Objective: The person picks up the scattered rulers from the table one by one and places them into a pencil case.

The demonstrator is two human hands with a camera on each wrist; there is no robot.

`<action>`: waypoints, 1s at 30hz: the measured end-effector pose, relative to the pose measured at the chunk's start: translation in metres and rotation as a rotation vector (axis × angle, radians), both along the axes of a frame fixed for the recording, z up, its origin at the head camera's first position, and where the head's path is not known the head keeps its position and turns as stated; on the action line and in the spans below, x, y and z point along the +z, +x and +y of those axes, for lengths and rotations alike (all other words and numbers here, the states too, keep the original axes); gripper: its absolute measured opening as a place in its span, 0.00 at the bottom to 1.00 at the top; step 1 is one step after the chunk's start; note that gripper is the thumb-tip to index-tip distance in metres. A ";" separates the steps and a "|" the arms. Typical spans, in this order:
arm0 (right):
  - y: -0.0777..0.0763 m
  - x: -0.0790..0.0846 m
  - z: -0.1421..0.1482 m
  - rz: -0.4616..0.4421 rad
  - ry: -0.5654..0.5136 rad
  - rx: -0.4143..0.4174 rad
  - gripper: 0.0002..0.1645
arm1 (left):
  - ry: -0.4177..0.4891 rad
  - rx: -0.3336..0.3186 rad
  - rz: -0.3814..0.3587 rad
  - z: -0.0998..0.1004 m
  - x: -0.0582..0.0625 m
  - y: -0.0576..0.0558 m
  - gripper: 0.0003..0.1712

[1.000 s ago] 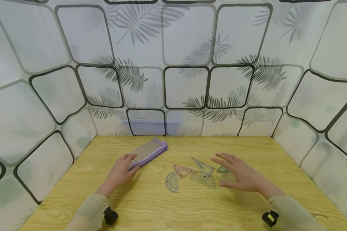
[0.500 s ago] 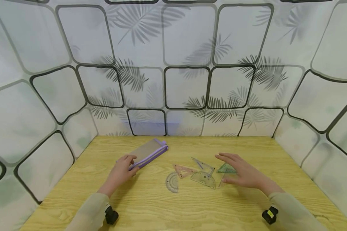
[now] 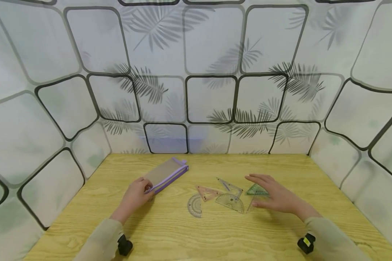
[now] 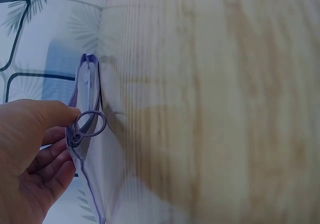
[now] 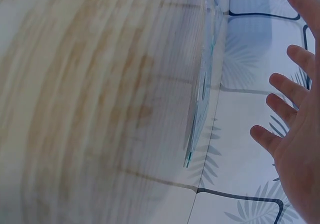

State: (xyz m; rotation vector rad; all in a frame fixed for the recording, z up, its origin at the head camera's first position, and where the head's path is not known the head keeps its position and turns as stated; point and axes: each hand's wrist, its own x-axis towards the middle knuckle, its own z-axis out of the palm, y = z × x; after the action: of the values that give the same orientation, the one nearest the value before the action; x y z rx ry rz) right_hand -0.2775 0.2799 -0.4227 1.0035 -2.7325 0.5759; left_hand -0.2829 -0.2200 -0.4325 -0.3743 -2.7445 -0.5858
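The left hand point(image 3: 134, 195) pinches the near end of a purple zip pouch point(image 3: 167, 174) lying flat on the tabletop point(image 3: 215, 235), thumb at the ring pull point(image 4: 90, 124). The right hand point(image 3: 276, 195) hovers with fingers spread and nothing held, right of the pouch, over a green set square point(image 3: 255, 190). Pouch judged light, soft and floppy; the zip edge appears the firmest hold, though the wrist view is blurred.

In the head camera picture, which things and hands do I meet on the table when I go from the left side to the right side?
Left hand → purple pouch → small protractor → pink set square → large protractor → green set square → right hand.
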 end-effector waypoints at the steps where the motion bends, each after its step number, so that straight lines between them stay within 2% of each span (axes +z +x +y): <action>1: 0.000 0.000 0.000 -0.001 -0.001 0.000 0.49 | 0.002 0.007 -0.008 0.000 0.000 0.001 0.07; 5: 0.003 0.001 0.001 0.003 -0.001 0.001 0.49 | 0.018 0.034 -0.027 -0.002 0.000 0.004 0.07; 15: 0.005 0.001 0.003 0.024 0.006 0.001 0.49 | 0.054 0.076 -0.019 0.003 -0.001 0.014 0.05; 25: 0.002 0.001 0.002 0.023 0.012 0.003 0.49 | 0.136 0.094 -0.017 0.006 -0.003 0.022 0.04; 30: 0.003 0.001 0.001 0.006 0.013 0.008 0.49 | 0.167 0.075 0.015 0.007 -0.003 0.028 0.04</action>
State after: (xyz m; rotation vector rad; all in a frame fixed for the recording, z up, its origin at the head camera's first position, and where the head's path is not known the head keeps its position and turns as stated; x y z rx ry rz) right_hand -0.2745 0.2814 -0.4216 1.0177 -2.7318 0.5563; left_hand -0.2550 -0.2128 -0.4359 -0.2337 -2.6581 -0.7818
